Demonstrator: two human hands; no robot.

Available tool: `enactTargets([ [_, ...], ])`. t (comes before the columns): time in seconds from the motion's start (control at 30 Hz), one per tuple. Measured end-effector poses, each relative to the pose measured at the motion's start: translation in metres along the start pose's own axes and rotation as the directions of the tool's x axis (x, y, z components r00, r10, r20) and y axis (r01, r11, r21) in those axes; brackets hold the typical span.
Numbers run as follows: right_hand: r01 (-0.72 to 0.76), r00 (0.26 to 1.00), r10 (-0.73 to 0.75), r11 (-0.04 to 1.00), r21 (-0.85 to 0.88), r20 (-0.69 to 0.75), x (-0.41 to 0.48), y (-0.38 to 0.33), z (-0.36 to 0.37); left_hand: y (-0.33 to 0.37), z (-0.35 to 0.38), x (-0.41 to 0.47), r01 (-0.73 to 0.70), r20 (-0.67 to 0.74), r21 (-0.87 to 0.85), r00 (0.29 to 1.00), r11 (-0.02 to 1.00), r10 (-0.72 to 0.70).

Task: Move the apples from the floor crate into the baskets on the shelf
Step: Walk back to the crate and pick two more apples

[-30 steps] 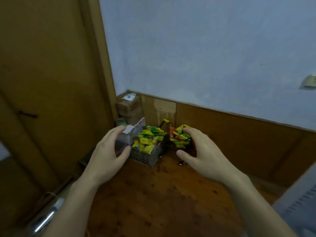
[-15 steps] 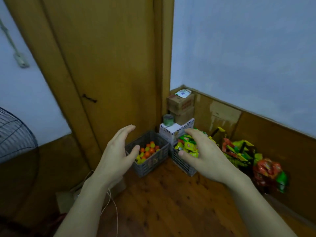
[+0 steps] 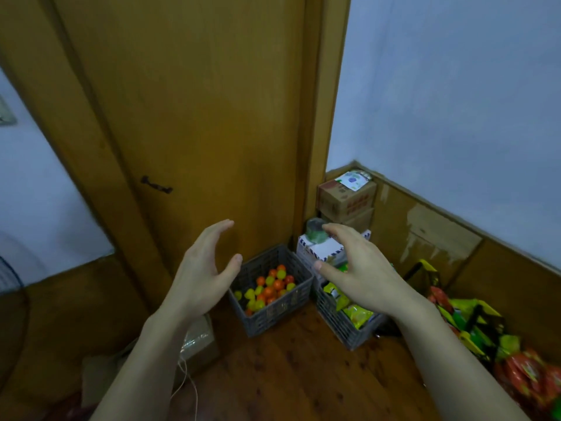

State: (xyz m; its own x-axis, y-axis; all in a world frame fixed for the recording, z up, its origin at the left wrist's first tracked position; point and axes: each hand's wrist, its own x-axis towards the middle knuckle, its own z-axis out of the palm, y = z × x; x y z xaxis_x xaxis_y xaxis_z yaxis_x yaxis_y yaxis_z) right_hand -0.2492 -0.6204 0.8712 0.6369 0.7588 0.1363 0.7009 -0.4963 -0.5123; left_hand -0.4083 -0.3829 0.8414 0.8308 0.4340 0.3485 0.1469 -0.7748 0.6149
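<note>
Apples [image 3: 270, 288], small red, orange and yellow-green ones, sit at the foot of the tall wooden door [image 3: 188, 117], on the plank floor [image 3: 303, 375], heaped in a grey slatted crate [image 3: 274, 317]. Just to its right stands a second crate [image 3: 343, 326] of yellow snack packets, with stacked cardboard boxes [image 3: 346, 199] in the corner behind. Both hands are raised in front of the crates, palms facing each other. The left hand [image 3: 202, 275] and right hand [image 3: 361, 275] are spread wide, fingers gently curved, holding nothing.
</note>
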Motion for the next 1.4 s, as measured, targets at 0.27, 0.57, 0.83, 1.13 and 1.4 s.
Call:
enactTargets([
  [0.27,0.004,1.000,-0.004,1.000,0.006,0.003,0.107,0.050,0.007,-0.045,0.038,0.104,0.034,0.001,-0.004,0.999,0.999,-0.034],
  [0.57,-0.035,0.999,0.036,0.999,-0.013,0.031,0.255,0.094,0.026,-0.112,0.078,0.242,0.042,0.041,-0.039,0.998,0.998,-0.041],
  [0.83,-0.054,0.995,0.052,0.998,0.029,0.086,0.355,0.124,0.043,-0.159,0.098,0.332,0.082,0.095,-0.021,0.992,0.996,-0.079],
  [1.13,-0.081,0.982,0.065,0.993,0.084,0.180,0.457,0.202,0.104,-0.225,0.164,0.394,0.217,0.083,0.010,0.973,0.976,-0.217],
  [1.4,-0.131,0.969,0.104,0.985,0.109,0.223,0.540,0.310,0.222,-0.342,0.287,0.424,0.274,0.124,-0.005,0.954,0.962,-0.271],
])
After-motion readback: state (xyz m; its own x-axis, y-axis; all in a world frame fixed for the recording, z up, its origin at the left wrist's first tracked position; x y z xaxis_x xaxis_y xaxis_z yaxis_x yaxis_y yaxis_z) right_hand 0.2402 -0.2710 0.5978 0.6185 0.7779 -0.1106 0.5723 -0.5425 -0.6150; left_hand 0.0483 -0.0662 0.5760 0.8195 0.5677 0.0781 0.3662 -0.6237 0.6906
